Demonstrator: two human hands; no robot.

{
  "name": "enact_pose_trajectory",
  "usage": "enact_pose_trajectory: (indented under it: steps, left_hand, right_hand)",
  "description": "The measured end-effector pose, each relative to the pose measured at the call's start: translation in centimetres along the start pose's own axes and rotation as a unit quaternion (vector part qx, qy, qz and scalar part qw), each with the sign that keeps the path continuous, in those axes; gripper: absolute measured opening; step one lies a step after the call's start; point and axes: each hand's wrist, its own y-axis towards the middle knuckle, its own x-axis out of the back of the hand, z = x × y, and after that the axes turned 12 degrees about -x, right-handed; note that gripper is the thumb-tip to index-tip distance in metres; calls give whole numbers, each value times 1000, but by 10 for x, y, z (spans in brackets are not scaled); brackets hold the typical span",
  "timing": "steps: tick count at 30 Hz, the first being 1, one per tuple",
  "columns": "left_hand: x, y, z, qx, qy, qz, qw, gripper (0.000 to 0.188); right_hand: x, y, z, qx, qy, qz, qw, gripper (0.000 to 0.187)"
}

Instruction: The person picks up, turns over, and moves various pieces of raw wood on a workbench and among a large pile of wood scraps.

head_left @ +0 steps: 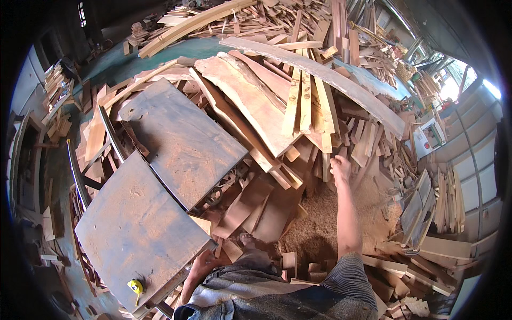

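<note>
My right arm reaches forward, and my right hand point(340, 166) is closed beside the near ends of several narrow wooden strips point(326, 114). Whatever its curled fingers hold is too small to make out. Low in the view, my left hand point(205, 263) is by the near corner of a machine's metal table point(141, 224), its fingers loosely stretched out and nothing seen in them. Sawdust covers that table and a second metal table point(184, 136) beyond it. A yellow tape measure point(135, 286) lies at the near table's left front.
Wide raw-edged planks point(242, 101) slope down past the tables. One long grey-brown board point(314, 69) crosses the pile at an angle. Sawdust point(320, 218) is heaped under my right arm, with offcuts point(408, 272) at the right. A white-fronted box point(428, 137) stands farther right.
</note>
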Motion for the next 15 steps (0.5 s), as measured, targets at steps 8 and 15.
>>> enact_pose_trajectory:
  steps: [8, 15]
  left_hand:
    - [-20, -7, 28, 6, -78, -32, 996, 32]
    - [-82, -10, 77, 109, 154, -20, 982, 45]
  right_hand:
    - [31, 69, 14, 20, 87, 6, 996, 33]
    - [207, 235, -4, 34, 222, 112, 968, 28]
